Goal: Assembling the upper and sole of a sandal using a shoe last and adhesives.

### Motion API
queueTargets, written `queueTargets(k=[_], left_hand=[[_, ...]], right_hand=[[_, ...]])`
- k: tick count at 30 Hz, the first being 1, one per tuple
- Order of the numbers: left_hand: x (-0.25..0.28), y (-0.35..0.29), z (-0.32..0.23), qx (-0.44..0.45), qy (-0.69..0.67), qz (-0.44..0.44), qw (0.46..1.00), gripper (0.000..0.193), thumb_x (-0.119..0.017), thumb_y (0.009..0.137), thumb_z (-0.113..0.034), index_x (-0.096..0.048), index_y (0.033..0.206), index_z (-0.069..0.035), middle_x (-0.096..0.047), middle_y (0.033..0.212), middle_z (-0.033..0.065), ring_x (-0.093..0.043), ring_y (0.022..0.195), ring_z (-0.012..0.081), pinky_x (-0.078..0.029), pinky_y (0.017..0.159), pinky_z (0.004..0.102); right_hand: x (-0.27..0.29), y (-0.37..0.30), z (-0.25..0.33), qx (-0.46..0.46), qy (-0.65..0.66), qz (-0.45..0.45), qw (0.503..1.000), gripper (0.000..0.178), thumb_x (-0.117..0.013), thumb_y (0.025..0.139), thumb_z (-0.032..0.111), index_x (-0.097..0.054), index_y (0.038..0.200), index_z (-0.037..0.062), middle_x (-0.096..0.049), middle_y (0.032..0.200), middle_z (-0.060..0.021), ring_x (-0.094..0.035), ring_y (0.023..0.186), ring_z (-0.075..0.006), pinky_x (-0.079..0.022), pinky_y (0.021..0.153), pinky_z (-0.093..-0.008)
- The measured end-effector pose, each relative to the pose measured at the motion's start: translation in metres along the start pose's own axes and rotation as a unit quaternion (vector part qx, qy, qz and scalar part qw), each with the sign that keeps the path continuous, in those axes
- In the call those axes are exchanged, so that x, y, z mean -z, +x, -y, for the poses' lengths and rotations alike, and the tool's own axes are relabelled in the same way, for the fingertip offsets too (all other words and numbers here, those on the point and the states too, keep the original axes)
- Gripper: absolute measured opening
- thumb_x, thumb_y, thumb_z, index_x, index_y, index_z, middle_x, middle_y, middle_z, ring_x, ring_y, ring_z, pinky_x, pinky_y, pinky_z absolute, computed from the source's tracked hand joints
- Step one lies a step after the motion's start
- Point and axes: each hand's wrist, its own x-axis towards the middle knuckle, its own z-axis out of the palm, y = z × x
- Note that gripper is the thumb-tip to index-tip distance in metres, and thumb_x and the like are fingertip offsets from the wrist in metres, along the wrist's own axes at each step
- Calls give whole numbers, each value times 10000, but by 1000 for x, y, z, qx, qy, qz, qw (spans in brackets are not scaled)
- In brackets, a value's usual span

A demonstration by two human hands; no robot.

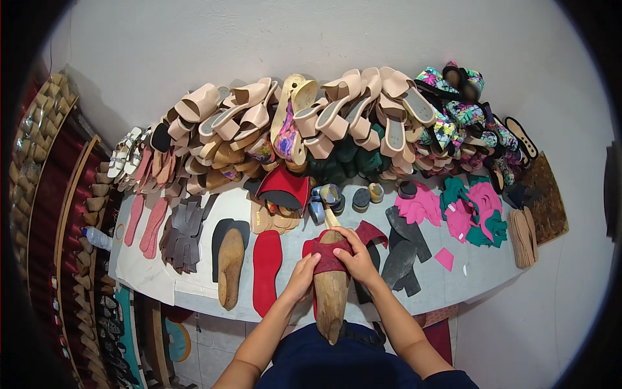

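A worn wooden shoe last points its narrow end toward my body. Across its wide part lies a dark red shoe strap, with a red sole piece showing along the last's left edge. My left hand grips the strap's left side, thumb on top. From the right, my right hand presses its thumb on the strap and wraps its fingers around the far end. Flat on the table to the left are a red insole and another wooden last on dark sole pieces.
Beige heeled sandals are piled along the wall, with patterned shoes at the right. On the table lie black strips, pink scraps, grey cut uppers and tape rolls. Shelves of lasts stand left.
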Motion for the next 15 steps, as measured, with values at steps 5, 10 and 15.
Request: queueTargets(k=[5,10,15], left_hand=[[-10,2,-16,47,-25,-21,998,334,-494,859,-277,-516,1044,0,-576,937,73,-552,821,121,-439,738,258],[-11,2,-12,36,-51,-33,998,311,-522,845,-247,-515,1035,-1,-576,936,81,-561,808,125,-452,712,255],[-3,2,-8,25,-68,-33,997,300,-533,837,-225,-508,1036,-1,-576,933,86,-564,814,134,-457,727,266]], right_hand=[[1,3,8,-8,-27,40,999,438,-540,757,111,-439,1179,53,-461,1059,-108,-441,1010,-212,-317,899,-292],[2,-5,8,-14,-135,42,990,479,-541,791,169,-380,1232,75,-425,1049,-152,-402,1009,-278,-294,907,-353],[-3,-19,16,-112,-271,45,955,531,-456,855,283,-270,1274,14,-357,1001,-204,-353,962,-310,-261,902,-395]])
